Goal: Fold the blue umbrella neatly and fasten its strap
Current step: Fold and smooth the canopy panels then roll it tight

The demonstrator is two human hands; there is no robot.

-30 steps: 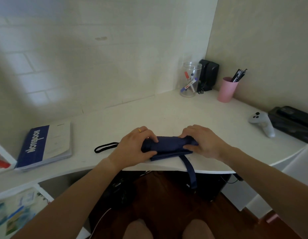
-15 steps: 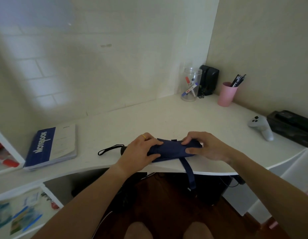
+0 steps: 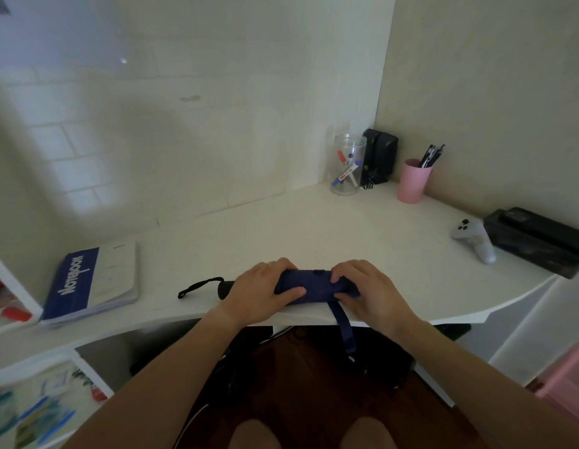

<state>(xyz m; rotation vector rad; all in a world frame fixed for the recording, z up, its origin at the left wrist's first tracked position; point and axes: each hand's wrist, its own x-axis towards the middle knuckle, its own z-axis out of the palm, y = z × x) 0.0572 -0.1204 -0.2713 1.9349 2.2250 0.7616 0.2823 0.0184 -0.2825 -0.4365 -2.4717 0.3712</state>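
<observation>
The folded blue umbrella (image 3: 314,283) lies crosswise at the front edge of the white desk (image 3: 314,228). Its black handle (image 3: 224,288) with a black wrist loop (image 3: 197,285) sticks out to the left. My left hand (image 3: 262,291) grips the umbrella's left part, fingers curled over the top and thumb across the fabric. My right hand (image 3: 369,286) grips the right end the same way. The blue strap (image 3: 343,325) hangs loose over the desk edge between my hands.
A blue and white notebook (image 3: 93,283) lies at the left. A clear jar with markers (image 3: 348,165), black speakers (image 3: 380,160) and a pink pen cup (image 3: 413,181) stand in the corner. A white game controller (image 3: 474,236) and a black box (image 3: 537,239) lie at the right.
Both hands have closed in on the umbrella and rolled it tighter. The handle and wrist loop now show more at the left. The strap still hangs loose.
</observation>
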